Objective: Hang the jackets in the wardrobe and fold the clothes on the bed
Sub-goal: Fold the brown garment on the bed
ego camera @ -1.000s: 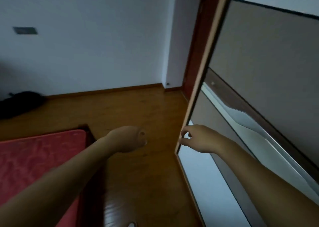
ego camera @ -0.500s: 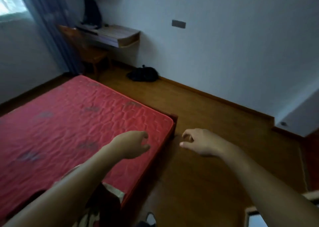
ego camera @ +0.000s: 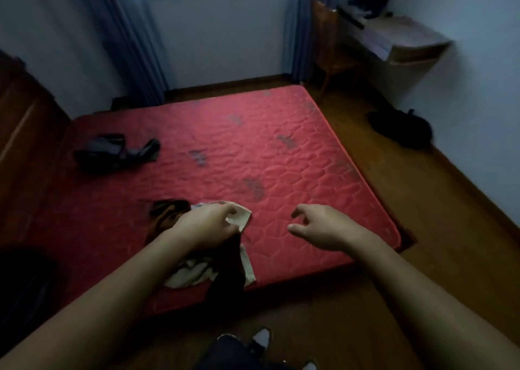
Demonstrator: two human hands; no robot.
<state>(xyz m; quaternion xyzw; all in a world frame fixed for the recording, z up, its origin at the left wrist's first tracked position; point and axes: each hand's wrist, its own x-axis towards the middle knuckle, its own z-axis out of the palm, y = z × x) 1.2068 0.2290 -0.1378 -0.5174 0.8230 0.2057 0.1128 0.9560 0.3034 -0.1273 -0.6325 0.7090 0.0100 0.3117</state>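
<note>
**A:** What has changed over the last second?

**B:** The person stood at the wardrobe with the right hand on the door's edge. The view has since swung round to the red mattress (ego camera: 281, 150), and the wardrobe is out of sight. Both hands came away carrying nothing, so the hanging looks paused and the folding is probably about to start.

**A:** And the hands?

**B:** The left hand (ego camera: 208, 224) has come down onto the cream-and-brown garment (ego camera: 194, 274). Its fingers curl over a cream flap and appear to pinch it. The right hand (ego camera: 323, 226) hovers above bare mattress just to the right of the garment, fingers loosely bent, thumb out, holding nothing.

**A:** Where does the garment lie, and which way does it run?

**B:** It lies crumpled at the mattress's near edge, left of the middle. Its long axis runs from that edge in toward the mattress's centre, with the far end leaning a little left. The dark near end droops over the edge. Collar and hem cannot be told apart, so spreading it flat likely comes first.

**A:** Is there anything else?

**B:** A dark garment (ego camera: 112, 153) lies on the far-left part of the mattress, well apart from the hands. A black bag (ego camera: 399, 129) sits on the floor beyond the mattress's right side.
</note>
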